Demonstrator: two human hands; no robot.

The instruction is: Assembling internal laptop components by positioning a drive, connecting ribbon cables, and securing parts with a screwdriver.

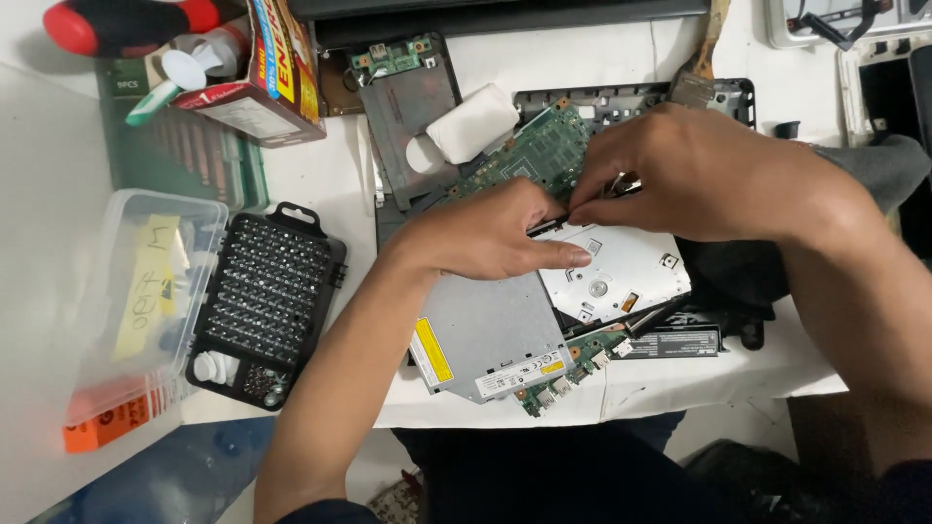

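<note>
my left hand (495, 238) lies flat on the grey optical drive (505, 335), fingers pressed together, pointing to 3 o'clock. my right hand (699, 175) reaches in from 3 o'clock, fingertips pinching the drive's rear edge beside the green circuit board (539, 155). the bit case (267, 301) sits at 9 o'clock, well apart; the table edge runs close at 6.

A white worktable (320, 184) fills the view under even light, with dark floor (544, 475) below its near edge
</note>
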